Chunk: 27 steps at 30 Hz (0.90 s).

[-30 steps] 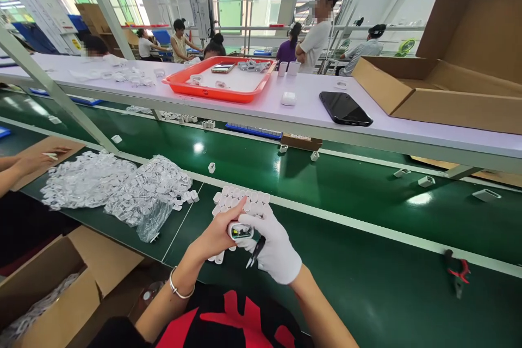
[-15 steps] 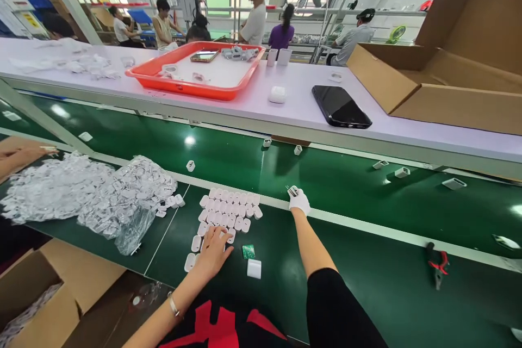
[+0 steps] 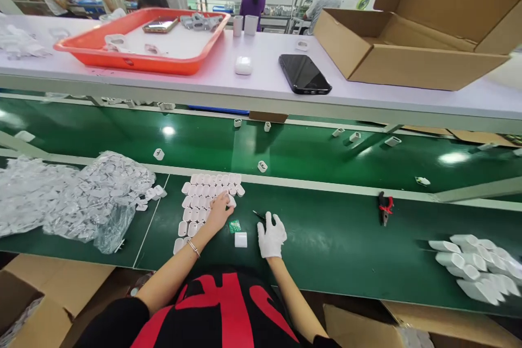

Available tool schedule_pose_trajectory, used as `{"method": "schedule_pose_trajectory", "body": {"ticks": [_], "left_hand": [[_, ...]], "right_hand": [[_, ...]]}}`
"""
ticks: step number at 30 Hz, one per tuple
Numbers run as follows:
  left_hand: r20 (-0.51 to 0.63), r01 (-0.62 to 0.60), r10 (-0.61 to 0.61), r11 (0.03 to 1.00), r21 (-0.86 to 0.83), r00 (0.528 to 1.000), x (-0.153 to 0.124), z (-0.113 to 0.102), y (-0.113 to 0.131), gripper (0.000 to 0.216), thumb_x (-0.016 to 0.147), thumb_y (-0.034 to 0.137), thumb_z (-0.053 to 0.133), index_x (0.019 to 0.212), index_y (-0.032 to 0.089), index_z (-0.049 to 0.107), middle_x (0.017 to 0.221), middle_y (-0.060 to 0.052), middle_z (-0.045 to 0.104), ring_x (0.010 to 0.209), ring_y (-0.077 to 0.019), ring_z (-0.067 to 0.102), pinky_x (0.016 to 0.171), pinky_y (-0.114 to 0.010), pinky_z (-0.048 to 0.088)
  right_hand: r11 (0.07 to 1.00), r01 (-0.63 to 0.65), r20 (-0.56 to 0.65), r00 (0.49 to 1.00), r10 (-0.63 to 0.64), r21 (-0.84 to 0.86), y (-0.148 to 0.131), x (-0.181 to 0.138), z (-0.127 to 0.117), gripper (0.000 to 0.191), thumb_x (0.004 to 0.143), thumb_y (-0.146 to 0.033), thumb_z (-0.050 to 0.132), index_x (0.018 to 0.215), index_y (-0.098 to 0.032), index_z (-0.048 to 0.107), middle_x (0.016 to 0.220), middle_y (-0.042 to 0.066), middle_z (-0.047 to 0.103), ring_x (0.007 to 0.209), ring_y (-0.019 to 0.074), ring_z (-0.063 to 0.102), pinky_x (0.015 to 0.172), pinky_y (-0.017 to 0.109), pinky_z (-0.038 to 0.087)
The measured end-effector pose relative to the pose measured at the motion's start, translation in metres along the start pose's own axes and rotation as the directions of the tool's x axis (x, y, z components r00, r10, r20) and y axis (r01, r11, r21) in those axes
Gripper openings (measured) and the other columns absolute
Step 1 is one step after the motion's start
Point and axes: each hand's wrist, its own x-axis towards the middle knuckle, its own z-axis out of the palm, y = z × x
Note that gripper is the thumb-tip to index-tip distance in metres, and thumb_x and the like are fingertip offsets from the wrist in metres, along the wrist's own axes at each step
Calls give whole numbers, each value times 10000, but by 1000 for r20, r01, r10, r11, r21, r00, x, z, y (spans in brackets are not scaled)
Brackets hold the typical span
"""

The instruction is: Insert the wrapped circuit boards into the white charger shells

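My bare left hand (image 3: pixel 219 214) closes its fingers on a white plastic charger housing (image 3: pixel 231 202) at the right side of several rows of similar housings (image 3: pixel 198 190). My right hand (image 3: pixel 272 235), in a white glove, is over the green bench, its fingers partly curled. From its thumb side sticks out a thin dark pointed tool (image 3: pixel 258 214), mostly hidden by the glove. Between my hands lie a small green circuit board (image 3: pixel 234 226) and a white charger housing piece (image 3: pixel 241 240).
Bagged white parts (image 3: pixel 93 196) pile up on the left. Red-handled pliers (image 3: pixel 385 208) and a cluster of white housings (image 3: pixel 473 261) lie right. Beyond a pale rail, a green belt (image 3: pixel 204 147) carries scattered chargers. The shelf above holds a red tray (image 3: pixel 134 62), phone (image 3: pixel 304 73) and cardboard box (image 3: pixel 408 65).
My right hand has drawn back from the rail toward me; a white charger now sits on the belt near where it was. My left hand has moved up and right onto a housing. The view has shifted.
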Motion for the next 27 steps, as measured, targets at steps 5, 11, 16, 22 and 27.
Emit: {"method": "schedule_pose_trajectory", "body": {"ticks": [5,11,16,22,27], "left_hand": [[-90,25,-40,987,-158,995,-16,-30,-1,224,758,217,612,962,178,530,1092,-72,616,965,-201,601,801,-324,485],[-189,39,-80,976,-213,979,-42,-54,1,481,704,216,649,1171,193,535,1074,-77,615,862,-207,581,772,-348,479],[-187,-40,-11,963,-268,982,-54,-65,7,497,689,161,652,1175,246,589,1122,-50,579,1068,-231,546,928,-369,449],[-28,-223,228,906,-360,973,-58,-71,26,653,676,72,610,1293,269,524,1180,-58,538,1151,-230,509,1009,-379,419],[-28,-289,300,884,-369,953,-56,-80,36,676,681,68,605,1313,285,504,1171,-59,536,1141,-234,508,998,-389,431]], "right_hand": [[962,169,236,947,-218,213,-38,-20,7,551,743,-308,636,1277,-217,534,1323,129,487,1213,293,441,1024,428,317],[905,-15,378,911,-162,425,-82,9,8,215,656,-265,683,836,-150,664,1089,150,588,1019,305,558,900,455,406],[627,-141,415,853,-315,766,-82,21,-27,564,762,-668,471,901,-145,630,916,111,638,882,236,637,780,379,511],[294,-269,377,823,-424,917,-85,6,-79,634,678,-646,635,1103,-176,594,889,76,663,656,184,652,606,346,555],[253,-204,290,882,-371,946,-89,-1,-105,494,759,-550,615,1088,-182,606,736,24,634,472,122,565,386,232,440]]}}
